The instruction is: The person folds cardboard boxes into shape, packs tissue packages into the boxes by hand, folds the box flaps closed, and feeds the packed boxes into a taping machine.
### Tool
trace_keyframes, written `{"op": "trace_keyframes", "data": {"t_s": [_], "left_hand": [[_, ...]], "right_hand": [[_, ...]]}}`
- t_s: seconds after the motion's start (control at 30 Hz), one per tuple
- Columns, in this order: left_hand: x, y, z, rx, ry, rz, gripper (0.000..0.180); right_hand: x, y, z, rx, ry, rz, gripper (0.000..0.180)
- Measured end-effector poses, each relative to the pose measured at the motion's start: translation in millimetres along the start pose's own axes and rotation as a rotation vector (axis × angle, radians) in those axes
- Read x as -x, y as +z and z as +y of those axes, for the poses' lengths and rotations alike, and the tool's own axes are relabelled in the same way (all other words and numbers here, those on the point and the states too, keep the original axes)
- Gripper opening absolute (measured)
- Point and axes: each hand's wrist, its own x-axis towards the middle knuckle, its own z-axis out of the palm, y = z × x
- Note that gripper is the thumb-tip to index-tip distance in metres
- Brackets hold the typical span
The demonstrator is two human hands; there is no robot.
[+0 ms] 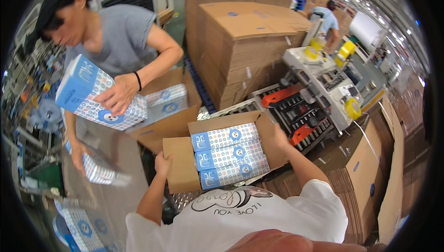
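An open cardboard box (181, 169) sits right in front of me, with three blue-and-white patterned packs (229, 156) lying side by side in it. My left hand (163, 163) grips the box's left flap. My right hand (280, 134) grips the right flap at the box's far corner. A co-worker in a grey shirt stands at the left and holds a similar pack (95, 95) in one hand (119, 94) above a second open carton (172, 123). Their other hand (77, 152) holds another pack, blurred, lower down.
A tall stack of flat cardboard sheets (247, 39) rises behind the box. A carton-taping machine (319, 88) with orange parts and yellow tape rolls stands at the right. Folded cartons (365, 169) lean at the lower right. More packs (81, 226) lie at the lower left. Another person (328, 18) works far back.
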Motion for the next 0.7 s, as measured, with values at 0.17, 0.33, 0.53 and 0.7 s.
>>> {"op": "trace_keyframes", "data": {"t_s": [0.17, 0.33, 0.53, 0.7], "left_hand": [[74, 70, 163, -0.486, 0.422, -0.477, 0.076], [46, 145, 171, -1.048, 0.388, -0.894, 0.108], [79, 138, 158, -0.935, 0.359, -0.503, 0.086], [64, 172, 113, 0.076, 0.350, 0.106, 0.075]], "right_hand": [[53, 49, -61, 0.517, -0.385, -0.917, 0.117], [26, -26, -1, 0.104, -0.657, -1.280, 0.108], [-44, 1, -37, 0.324, -1.152, -0.132, 0.094], [-71, -19, 1, 0.209, -0.901, 0.142, 0.070]]}}
